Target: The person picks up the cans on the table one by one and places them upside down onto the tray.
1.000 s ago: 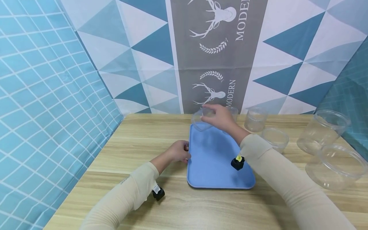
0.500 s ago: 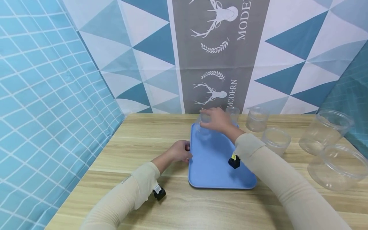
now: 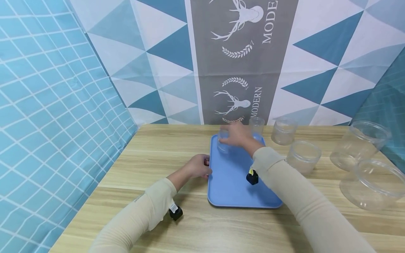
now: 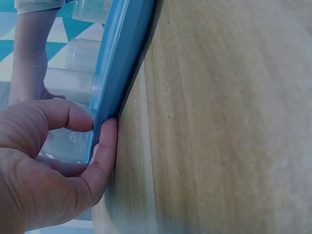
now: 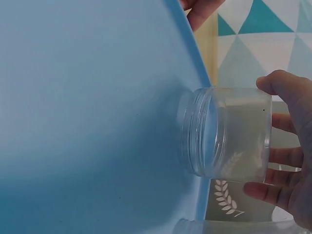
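Observation:
A blue rectangular tray [image 3: 240, 175] lies on the wooden table. At its left edge my left hand [image 3: 198, 166] pinches the rim, thumb above and a finger tucked underneath, as the left wrist view shows. My right hand [image 3: 235, 135] reaches over the tray's back left corner and holds a clear plastic jar [image 5: 239, 134] between thumb and fingers. That jar is mouth down, its threaded neck right at the tray's surface and its base toward my palm. A second, narrower clear jar [image 3: 257, 128] stands at the tray's back right corner, partly hidden behind the right hand.
Right of the tray stand two small clear jars, one farther back [image 3: 284, 131] and a wider one [image 3: 303, 156] nearer. Two large clear containers, a tall one [image 3: 359, 146] and a broad one [image 3: 371, 184], are at the far right. A patterned cloth [image 3: 167, 63] hangs behind the table.
My right hand has turned the tilted jar level and lowered it to the tray's back left corner. The left hand keeps its hold on the tray's edge.

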A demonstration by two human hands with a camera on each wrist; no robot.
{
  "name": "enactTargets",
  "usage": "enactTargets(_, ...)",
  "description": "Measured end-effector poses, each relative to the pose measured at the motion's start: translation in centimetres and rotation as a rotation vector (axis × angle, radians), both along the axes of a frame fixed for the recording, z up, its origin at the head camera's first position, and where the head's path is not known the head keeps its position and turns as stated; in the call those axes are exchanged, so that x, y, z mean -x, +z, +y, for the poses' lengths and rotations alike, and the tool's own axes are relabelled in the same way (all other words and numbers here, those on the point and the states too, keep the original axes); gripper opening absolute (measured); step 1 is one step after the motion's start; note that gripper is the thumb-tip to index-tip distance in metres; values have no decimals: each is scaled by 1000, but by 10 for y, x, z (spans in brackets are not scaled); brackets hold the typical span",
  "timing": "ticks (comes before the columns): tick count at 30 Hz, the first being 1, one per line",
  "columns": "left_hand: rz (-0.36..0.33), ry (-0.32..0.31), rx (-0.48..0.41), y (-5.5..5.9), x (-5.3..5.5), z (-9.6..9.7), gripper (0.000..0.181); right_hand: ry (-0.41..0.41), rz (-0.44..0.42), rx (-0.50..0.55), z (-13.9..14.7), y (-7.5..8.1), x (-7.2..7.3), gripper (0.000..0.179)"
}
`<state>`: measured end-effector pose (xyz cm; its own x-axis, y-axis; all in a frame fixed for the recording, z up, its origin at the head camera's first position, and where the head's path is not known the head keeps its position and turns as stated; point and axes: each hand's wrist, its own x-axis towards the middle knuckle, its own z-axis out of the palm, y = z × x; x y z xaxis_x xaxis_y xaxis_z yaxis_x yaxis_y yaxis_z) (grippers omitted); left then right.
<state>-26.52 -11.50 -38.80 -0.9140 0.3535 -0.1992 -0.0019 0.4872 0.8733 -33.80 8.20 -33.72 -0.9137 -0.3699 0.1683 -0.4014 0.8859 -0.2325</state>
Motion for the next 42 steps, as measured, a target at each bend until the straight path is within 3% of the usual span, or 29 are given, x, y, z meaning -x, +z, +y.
enactTargets(5, 3, 8, 1, 0, 0, -1, 49, -32, -12, -10, -1, -6, 5, 62)
enactTargets(16, 11, 10, -1, -2, 0, 0, 48, -27, 19, 14, 0, -19, 11, 71)
enactTargets(26, 15, 5, 9, -1, -1, 0, 32, -13, 30, 0, 0, -23, 6, 74)
enactTargets(34, 17, 17, 31, 1, -2, 2, 47, -16, 52, 65, 5, -19, 0, 77)
enactTargets(42, 16, 58, 33, -1, -4, 2, 57, 16, 118, 111, 13, -18, -14, 65)
